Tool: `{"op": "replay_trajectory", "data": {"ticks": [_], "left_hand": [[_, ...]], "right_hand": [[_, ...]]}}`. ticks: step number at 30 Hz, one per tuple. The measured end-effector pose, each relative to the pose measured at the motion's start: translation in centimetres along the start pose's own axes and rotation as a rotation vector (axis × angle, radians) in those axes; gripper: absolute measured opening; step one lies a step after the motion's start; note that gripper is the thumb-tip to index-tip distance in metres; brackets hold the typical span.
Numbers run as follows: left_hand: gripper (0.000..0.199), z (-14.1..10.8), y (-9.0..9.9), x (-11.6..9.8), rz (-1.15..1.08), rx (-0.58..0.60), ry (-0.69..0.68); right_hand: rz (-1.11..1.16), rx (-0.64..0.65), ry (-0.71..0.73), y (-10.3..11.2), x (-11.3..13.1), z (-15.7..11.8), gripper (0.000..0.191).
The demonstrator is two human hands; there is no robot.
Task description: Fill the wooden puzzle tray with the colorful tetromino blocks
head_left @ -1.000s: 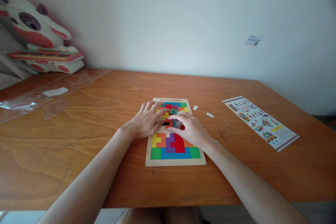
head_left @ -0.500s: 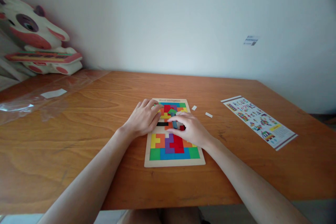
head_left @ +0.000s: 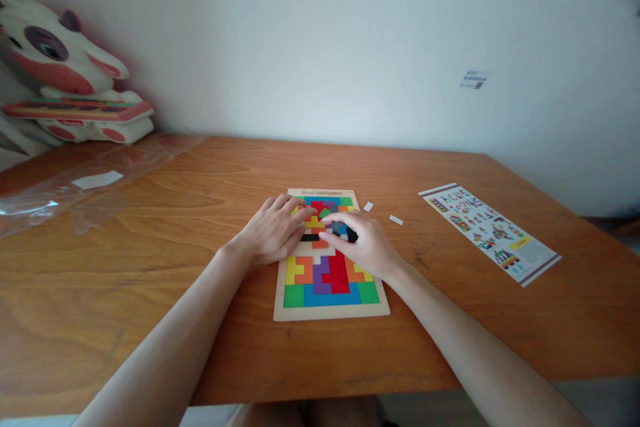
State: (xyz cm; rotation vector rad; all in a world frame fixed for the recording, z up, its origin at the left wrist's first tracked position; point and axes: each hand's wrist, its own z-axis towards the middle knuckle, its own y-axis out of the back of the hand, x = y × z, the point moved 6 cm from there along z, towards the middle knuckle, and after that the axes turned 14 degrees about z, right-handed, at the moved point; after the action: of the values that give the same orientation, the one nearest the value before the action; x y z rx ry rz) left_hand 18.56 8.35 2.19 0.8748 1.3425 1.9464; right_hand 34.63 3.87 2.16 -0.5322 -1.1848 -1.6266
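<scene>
A wooden block puzzle board (head_left: 330,314) with a pale frame lies in front of me, filled with coloured pieces. My left hand (head_left: 275,230) rests over its left edge, fingers stretched toward the upper pieces. Across the board's middle right reaches my right hand (head_left: 363,243), its thumb and fingers apart and holding nothing that I can make out. Near its fingertips a green piece (head_left: 325,213) lies askew. A black piece (head_left: 311,237) sits between the two hands. In the lower half, a red piece (head_left: 340,273) lies beside a purple piece (head_left: 321,275). My hands hide parts of the middle rows.
Two small white pieces, one near the board (head_left: 369,207) and another farther right (head_left: 396,220), lie on the wooden table (head_left: 240,160). A printed pattern sheet (head_left: 493,233) is at the right. Clear plastic wrapping (head_left: 85,203) and a cow-shaped toy keyboard (head_left: 80,110) are at the left.
My right hand has shifted slightly over the board's middle, and red beneath its palm no longer shows while black does. The left hand stays nearly in place. The whole view has shifted slightly.
</scene>
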Motion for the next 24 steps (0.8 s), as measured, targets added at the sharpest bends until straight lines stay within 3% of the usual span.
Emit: {"op": "replay_trajectory", "data": {"ticks": [5, 9, 14, 18, 24], "left_hand": [[0.035, 0.2, 0.6, 0.1, 0.041, -0.031, 0.031], [0.034, 0.3, 1.1, 0.3, 0.096, -0.087, 0.078], [0.035, 0.1, 1.1, 1.1, 0.154, -0.131, 0.160], [0.041, -0.1, 0.6, 1.4, 0.160, -0.086, 0.116], [0.045, -0.2, 0.0, 1.1, 0.100, 0.002, 0.029]], "right_hand": [[0.162, -0.426, -0.063, 4.5, -1.1, 0.2, 0.026], [0.385, -0.638, -0.066, 7.3, -2.5, 0.2, 0.029], [0.554, -0.829, -0.074, 9.7, -4.7, -0.2, 0.021], [0.677, -0.963, -0.124, 10.9, -6.0, -0.6, 0.017], [0.672, -0.947, -0.158, 10.3, -6.1, -0.4, 0.017]]}}
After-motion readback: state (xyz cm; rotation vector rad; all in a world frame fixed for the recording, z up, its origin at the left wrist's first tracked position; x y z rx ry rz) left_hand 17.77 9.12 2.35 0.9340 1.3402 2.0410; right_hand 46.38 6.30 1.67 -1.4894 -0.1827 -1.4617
